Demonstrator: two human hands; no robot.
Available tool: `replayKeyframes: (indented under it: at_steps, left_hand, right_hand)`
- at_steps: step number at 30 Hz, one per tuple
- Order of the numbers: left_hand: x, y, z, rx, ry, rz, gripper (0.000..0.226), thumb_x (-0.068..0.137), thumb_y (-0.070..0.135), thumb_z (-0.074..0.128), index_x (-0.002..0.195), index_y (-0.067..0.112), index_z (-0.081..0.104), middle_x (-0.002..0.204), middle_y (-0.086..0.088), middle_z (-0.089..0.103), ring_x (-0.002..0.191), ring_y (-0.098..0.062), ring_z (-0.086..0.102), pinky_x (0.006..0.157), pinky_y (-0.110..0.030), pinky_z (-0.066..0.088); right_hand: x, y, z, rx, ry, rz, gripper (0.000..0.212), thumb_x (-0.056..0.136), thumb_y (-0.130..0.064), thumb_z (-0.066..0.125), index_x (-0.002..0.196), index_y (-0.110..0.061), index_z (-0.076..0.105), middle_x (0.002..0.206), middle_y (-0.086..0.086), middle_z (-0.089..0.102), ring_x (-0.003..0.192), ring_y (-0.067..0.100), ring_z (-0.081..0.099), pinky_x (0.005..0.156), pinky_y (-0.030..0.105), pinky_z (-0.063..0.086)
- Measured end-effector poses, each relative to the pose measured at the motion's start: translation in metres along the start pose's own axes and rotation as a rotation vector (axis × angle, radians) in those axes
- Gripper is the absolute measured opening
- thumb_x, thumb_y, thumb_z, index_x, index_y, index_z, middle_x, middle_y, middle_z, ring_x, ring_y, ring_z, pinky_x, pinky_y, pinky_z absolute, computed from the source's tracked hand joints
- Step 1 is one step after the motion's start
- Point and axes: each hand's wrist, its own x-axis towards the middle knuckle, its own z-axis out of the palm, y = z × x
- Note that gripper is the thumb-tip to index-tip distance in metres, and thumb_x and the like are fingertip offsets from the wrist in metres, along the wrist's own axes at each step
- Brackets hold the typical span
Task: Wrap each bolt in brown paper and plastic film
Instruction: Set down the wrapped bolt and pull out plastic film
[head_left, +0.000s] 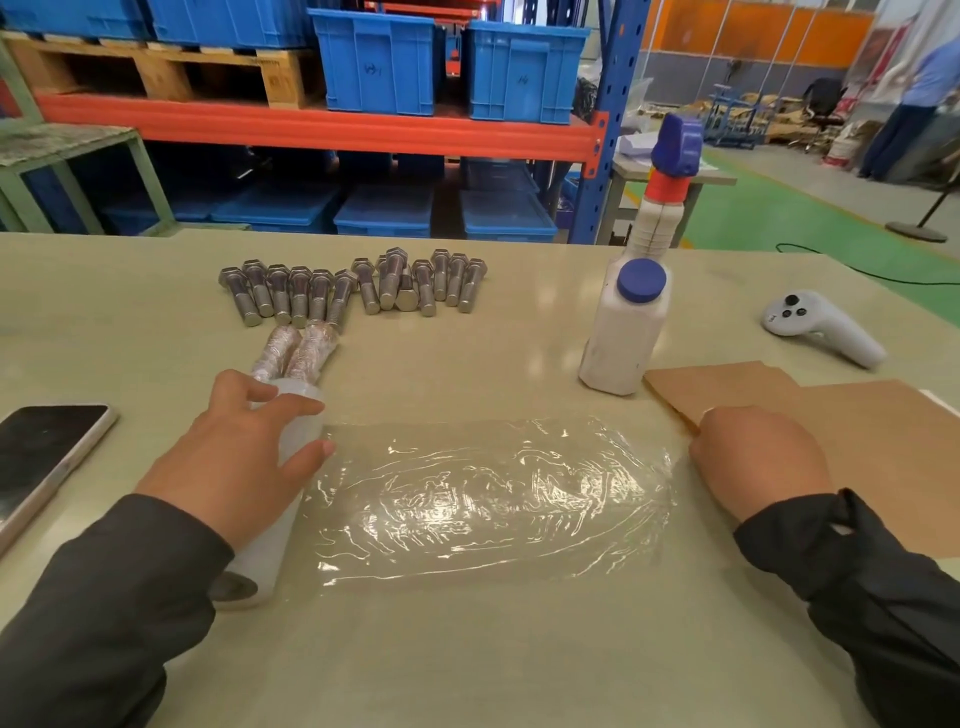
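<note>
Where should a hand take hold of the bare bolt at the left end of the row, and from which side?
Grip the bare bolt by its threaded shank, the end nearer the person, coming from the left. Its hex head points away, and another bolt lies tight on its right, so only the left side gives the fingers room.

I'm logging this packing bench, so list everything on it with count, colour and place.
bare bolts: about fifteen, grey metal, far row
wrapped bolts: two, brown under film, behind the roll
film roll: one, clear, left
film sheet: one, clear, spread at centre
brown paper: stack, right
bottle: one, white, blue cap
spray bottle: one, white, blue head
controller: one, white, far right
phone: one, dark, left edge
hands: left grips roll; right on the film's right end
</note>
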Motion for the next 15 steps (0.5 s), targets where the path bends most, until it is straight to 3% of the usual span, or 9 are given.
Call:
replayKeyframes:
  at_steps: [3, 6, 8, 13, 15]
  left_hand:
    - [0.001, -0.001, -0.001, 0.0, -0.019, -0.002, 0.045, 0.085, 0.045, 0.055, 0.128, 0.033, 0.051, 0.129, 0.0, 0.031, 0.103, -0.022, 0.052, 0.086, -0.032, 0.044]
    - [0.001, -0.002, 0.0, -0.017, -0.025, -0.007, 0.045, 0.085, 0.045, 0.055, 0.128, 0.034, 0.05, 0.13, 0.001, 0.03, 0.095, -0.017, 0.047, 0.082, -0.028, 0.041]
    - [0.001, -0.002, 0.0, -0.031, -0.019, -0.007, 0.044, 0.086, 0.044, 0.055, 0.128, 0.034, 0.05, 0.129, 0.001, 0.03, 0.089, -0.014, 0.043, 0.079, -0.026, 0.039]
    - [0.001, -0.002, 0.002, -0.054, 0.009, -0.009, 0.039, 0.087, 0.039, 0.054, 0.125, 0.032, 0.054, 0.126, 0.0, 0.032, 0.098, -0.022, 0.051, 0.083, -0.031, 0.041]
    - [0.0, -0.001, 0.002, -0.062, 0.023, -0.007, 0.037, 0.088, 0.035, 0.054, 0.124, 0.031, 0.055, 0.125, -0.001, 0.033, 0.099, -0.024, 0.052, 0.083, -0.032, 0.041]
  right_hand:
    - [-0.003, 0.001, -0.009, -0.036, 0.01, 0.026, 0.014, 0.092, -0.008, 0.044, 0.087, -0.012, 0.057, 0.062, -0.001, 0.037, 0.069, 0.021, 0.049, 0.063, 0.024, 0.039]
    - [-0.009, 0.007, -0.02, -0.001, 0.008, 0.061, 0.014, 0.091, -0.007, 0.046, 0.086, -0.011, 0.058, 0.066, 0.001, 0.046, 0.072, 0.022, 0.057, 0.064, 0.026, 0.044]
    - [-0.017, 0.009, -0.024, 0.026, 0.07, 0.056, 0.015, 0.088, -0.009, 0.048, 0.078, -0.013, 0.057, 0.066, 0.002, 0.052, 0.065, 0.022, 0.056, 0.057, 0.026, 0.042]
    - [-0.064, -0.01, -0.056, 0.181, 0.583, -0.166, 0.018, 0.068, -0.008, 0.068, 0.059, -0.017, 0.055, 0.048, 0.004, 0.05, 0.044, 0.029, 0.049, 0.042, 0.026, 0.034]
    - [-0.08, -0.034, -0.063, 0.265, 0.664, -0.343, 0.026, 0.057, -0.003, 0.077, 0.065, -0.019, 0.059, 0.052, 0.002, 0.054, 0.045, 0.028, 0.052, 0.039, 0.024, 0.036]
